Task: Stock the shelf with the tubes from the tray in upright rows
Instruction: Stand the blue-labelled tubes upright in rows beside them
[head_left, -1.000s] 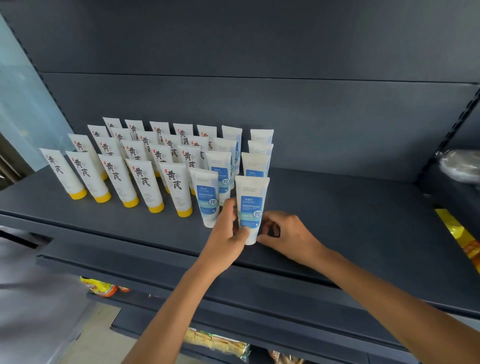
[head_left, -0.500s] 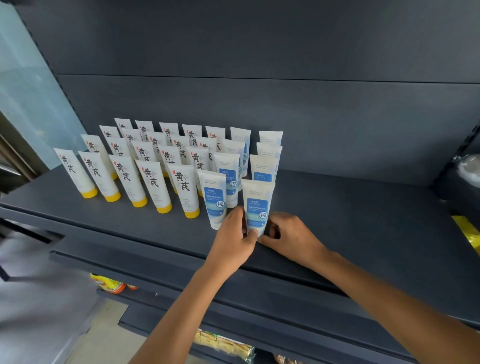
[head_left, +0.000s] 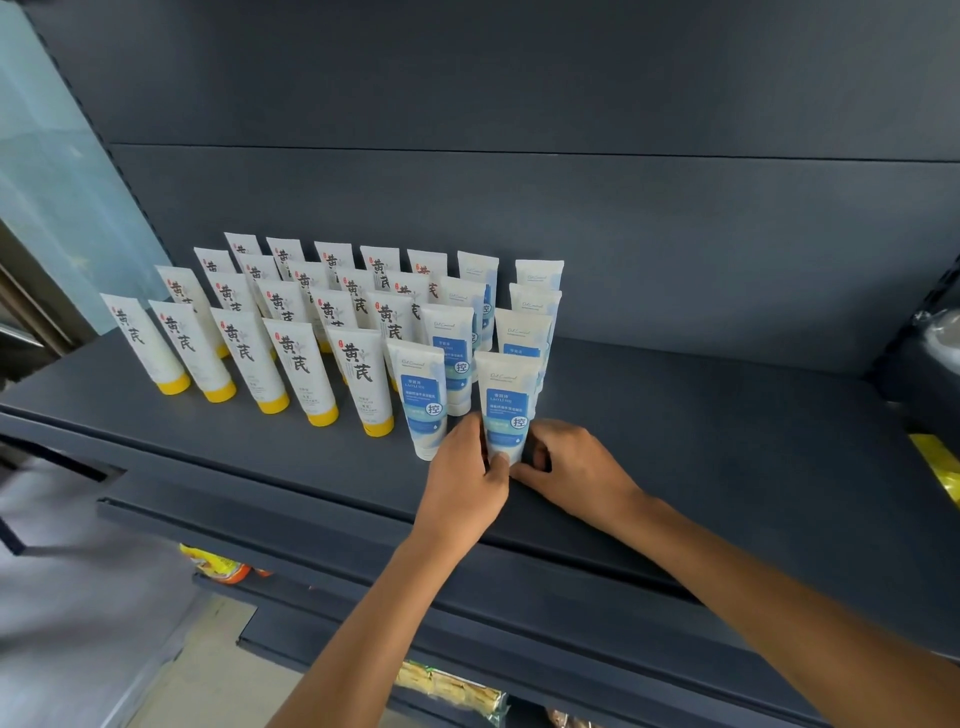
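A white tube with a blue label (head_left: 506, 402) stands cap-down at the front of the rightmost row on the dark shelf (head_left: 701, 431). My left hand (head_left: 465, 480) pinches its lower end from the left, thumb on the front. My right hand (head_left: 569, 470) curls round its base from the right. To its left stands another blue-label tube (head_left: 422, 397), with more behind. Rows of yellow-capped white tubes (head_left: 306, 371) fill the left part of the shelf. No tray is in view.
The shelf's back panel (head_left: 623, 234) rises behind the rows. Bare shelf surface stretches to the right of the tubes. A wrapped item (head_left: 935, 332) and a yellow pack (head_left: 937, 467) sit at the far right. Snack packs (head_left: 452, 691) lie on lower shelves.
Both hands stay on the front blue-label tube, which stands slightly straighter. The view has shifted a little to the left.
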